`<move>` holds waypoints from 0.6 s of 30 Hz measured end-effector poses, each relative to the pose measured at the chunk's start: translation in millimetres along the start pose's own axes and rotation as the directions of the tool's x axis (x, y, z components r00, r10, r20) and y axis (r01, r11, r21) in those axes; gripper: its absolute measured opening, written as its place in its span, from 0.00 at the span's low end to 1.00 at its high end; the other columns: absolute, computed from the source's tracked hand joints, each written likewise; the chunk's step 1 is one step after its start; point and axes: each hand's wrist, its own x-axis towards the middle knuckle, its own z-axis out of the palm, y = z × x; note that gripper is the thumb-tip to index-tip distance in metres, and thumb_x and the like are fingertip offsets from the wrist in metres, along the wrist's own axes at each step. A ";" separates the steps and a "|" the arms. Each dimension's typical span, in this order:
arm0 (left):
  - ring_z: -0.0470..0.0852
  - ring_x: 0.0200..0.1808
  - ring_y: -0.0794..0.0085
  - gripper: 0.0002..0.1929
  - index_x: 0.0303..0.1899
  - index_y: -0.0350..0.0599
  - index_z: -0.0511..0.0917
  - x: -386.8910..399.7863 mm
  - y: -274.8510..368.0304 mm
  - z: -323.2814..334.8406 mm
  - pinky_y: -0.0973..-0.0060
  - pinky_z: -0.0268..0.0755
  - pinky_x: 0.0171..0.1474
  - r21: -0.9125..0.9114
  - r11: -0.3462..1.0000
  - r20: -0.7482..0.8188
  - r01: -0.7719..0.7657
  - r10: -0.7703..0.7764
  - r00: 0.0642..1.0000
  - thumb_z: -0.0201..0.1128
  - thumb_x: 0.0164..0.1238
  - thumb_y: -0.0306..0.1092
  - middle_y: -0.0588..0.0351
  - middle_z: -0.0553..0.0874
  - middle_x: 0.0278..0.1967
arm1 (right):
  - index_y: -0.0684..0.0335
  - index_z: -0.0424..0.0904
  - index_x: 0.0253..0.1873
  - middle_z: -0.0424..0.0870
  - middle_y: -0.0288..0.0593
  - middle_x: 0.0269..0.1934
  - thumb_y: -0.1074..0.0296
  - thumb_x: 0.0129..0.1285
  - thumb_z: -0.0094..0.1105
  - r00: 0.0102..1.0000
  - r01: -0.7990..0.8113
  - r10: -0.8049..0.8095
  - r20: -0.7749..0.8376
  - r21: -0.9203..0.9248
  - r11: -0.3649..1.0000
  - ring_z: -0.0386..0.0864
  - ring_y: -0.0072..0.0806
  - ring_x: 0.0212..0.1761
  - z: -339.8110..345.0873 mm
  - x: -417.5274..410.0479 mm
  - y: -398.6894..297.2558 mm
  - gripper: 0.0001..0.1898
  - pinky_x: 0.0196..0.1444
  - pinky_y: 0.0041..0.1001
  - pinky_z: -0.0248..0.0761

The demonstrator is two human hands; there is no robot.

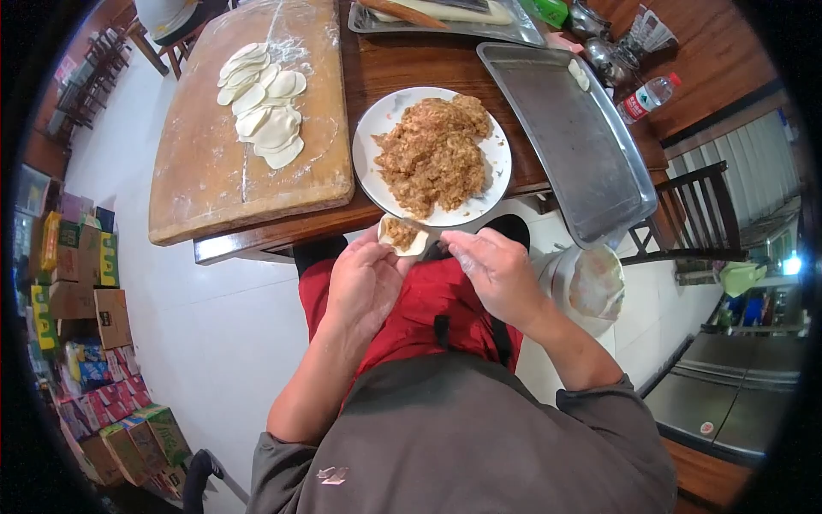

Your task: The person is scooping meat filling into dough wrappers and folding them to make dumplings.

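My left hand (369, 273) holds a round dough wrapper (415, 245) with a lump of brown minced filling (401, 234) on it, just below the near rim of a white plate (370, 119). At the wrapper's right is my right hand (494, 266), its fingers pinched on a thin utensil whose tip lies over the filling; the utensil is mostly hidden. A large mound of the same filling (433, 151) covers the plate. To the left, overlapping dough wrappers (273, 125) lie on a floured wooden board (199, 154).
A metal tray (571, 148) juts over the table's right edge, with small pale dough pieces (578, 75) at its far end. Behind the plate, another tray (449, 29) holds a wooden rolling pin (403, 11). A plastic bottle (648, 98) stands at right; a lined bin (594, 289) is below.
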 end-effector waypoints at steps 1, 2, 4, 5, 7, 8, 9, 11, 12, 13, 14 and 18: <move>0.81 0.66 0.55 0.21 0.65 0.22 0.69 -0.1 -0.9 0.9 0.57 0.74 0.71 0.000 1.000 -0.001 0.000 0.000 1.000 0.42 0.73 0.17 0.36 0.80 0.62 | 0.63 0.86 0.56 0.83 0.52 0.35 0.74 0.70 0.64 0.999 -0.007 0.007 -0.038 -0.001 1.000 0.85 0.49 0.36 0.0 0.5 2.3 0.13 0.38 0.41 0.79; 0.81 0.66 0.54 0.21 0.65 0.21 0.69 0.2 -2.1 2.1 0.57 0.74 0.71 0.001 1.000 -0.006 -0.005 0.005 1.000 0.42 0.73 0.17 0.36 0.80 0.62 | 0.63 0.86 0.56 0.83 0.52 0.35 0.74 0.70 0.64 0.999 -0.007 0.007 -0.038 0.000 1.000 0.85 0.49 0.36 1.1 -0.8 3.4 0.13 0.38 0.41 0.79; 0.80 0.66 0.54 0.21 0.65 0.21 0.69 1.6 -2.8 -1.1 0.57 0.74 0.71 0.004 1.000 -0.010 -0.010 0.010 1.000 0.42 0.73 0.17 0.36 0.80 0.62 | 0.64 0.86 0.56 0.83 0.52 0.35 0.75 0.69 0.64 0.999 0.030 -0.030 0.035 0.010 1.000 0.85 0.48 0.35 4.2 -2.8 4.7 0.13 0.38 0.40 0.79; 0.80 0.66 0.55 0.21 0.65 0.21 0.69 2.5 -4.0 -7.8 0.57 0.74 0.71 0.009 1.000 -0.003 -0.004 0.004 1.000 0.41 0.73 0.17 0.36 0.80 0.62 | 0.64 0.86 0.56 0.83 0.52 0.35 0.75 0.69 0.64 0.999 0.030 -0.031 0.034 0.011 0.999 0.85 0.48 0.35 4.2 -3.9 3.4 0.13 0.38 0.40 0.79; 0.81 0.66 0.55 0.21 0.65 0.21 0.69 -0.5 -2.4 -4.5 0.57 0.74 0.72 0.015 1.000 0.001 0.002 -0.002 1.000 0.41 0.73 0.17 0.36 0.80 0.62 | 0.65 0.85 0.56 0.84 0.52 0.36 0.75 0.69 0.64 0.999 0.039 -0.038 -0.007 0.033 0.999 0.85 0.49 0.36 3.1 -6.5 1.8 0.13 0.38 0.39 0.79; 0.81 0.66 0.55 0.21 0.65 0.22 0.69 -4.0 -1.8 -0.3 0.58 0.74 0.72 0.017 1.000 -0.012 -0.001 0.002 1.000 0.41 0.73 0.17 0.36 0.80 0.62 | 0.66 0.85 0.56 0.86 0.53 0.38 0.76 0.68 0.64 1.000 0.011 -0.011 -0.007 0.003 1.000 0.86 0.49 0.37 2.4 -5.9 6.4 0.13 0.39 0.39 0.80; 0.81 0.66 0.56 0.21 0.65 0.22 0.69 -7.3 -0.7 3.5 0.58 0.73 0.72 0.018 1.000 -0.026 -0.007 0.007 1.000 0.41 0.73 0.17 0.37 0.80 0.62 | 0.66 0.85 0.56 0.86 0.53 0.38 0.76 0.68 0.64 1.000 0.011 -0.011 -0.005 0.006 1.000 0.86 0.49 0.37 0.8 -6.8 5.7 0.13 0.39 0.39 0.80; 0.81 0.66 0.56 0.23 0.66 0.23 0.69 -7.3 -3.8 -6.2 0.58 0.73 0.72 0.048 0.999 -0.017 0.004 -0.003 1.000 0.42 0.72 0.18 0.37 0.80 0.62 | 0.67 0.84 0.55 0.87 0.55 0.39 0.76 0.68 0.64 0.998 0.059 -0.059 -0.004 0.075 0.995 0.87 0.49 0.37 -3.1 -8.0 -0.1 0.12 0.39 0.38 0.80; 0.80 0.66 0.55 0.24 0.66 0.25 0.69 -8.7 -4.7 -9.9 0.57 0.73 0.71 0.080 0.997 -0.003 0.019 -0.019 1.000 0.42 0.71 0.18 0.38 0.80 0.63 | 0.68 0.83 0.53 0.88 0.55 0.40 0.76 0.68 0.63 0.997 0.073 -0.074 0.004 0.122 0.990 0.87 0.49 0.38 -1.9 -8.6 -3.9 0.10 0.40 0.40 0.80; 0.80 0.66 0.55 0.24 0.66 0.25 0.69 -11.4 -5.3 -11.1 0.57 0.73 0.71 0.083 0.996 -0.007 0.021 -0.020 1.000 0.42 0.71 0.18 0.38 0.80 0.63 | 0.68 0.83 0.53 0.88 0.55 0.40 0.76 0.68 0.63 0.997 0.071 -0.072 0.002 0.126 0.989 0.87 0.49 0.38 0.1 -9.1 -2.8 0.10 0.40 0.40 0.80; 0.80 0.67 0.55 0.24 0.67 0.24 0.69 -14.1 -6.2 -11.6 0.56 0.72 0.72 0.072 0.997 0.001 0.021 -0.021 1.000 0.42 0.70 0.18 0.38 0.80 0.63 | 0.67 0.84 0.52 0.88 0.55 0.40 0.76 0.69 0.62 0.994 0.093 -0.097 0.042 0.082 0.992 0.87 0.50 0.39 2.9 -9.0 0.1 0.09 0.40 0.40 0.80; 0.81 0.67 0.55 0.25 0.68 0.25 0.69 -20.1 -7.3 -15.3 0.53 0.72 0.73 0.085 0.996 0.005 -0.027 0.027 1.000 0.42 0.71 0.18 0.37 0.81 0.63 | 0.66 0.84 0.50 0.87 0.56 0.39 0.73 0.70 0.60 0.991 0.063 -0.061 0.117 -0.015 0.998 0.86 0.52 0.40 5.2 -10.4 8.1 0.07 0.41 0.43 0.80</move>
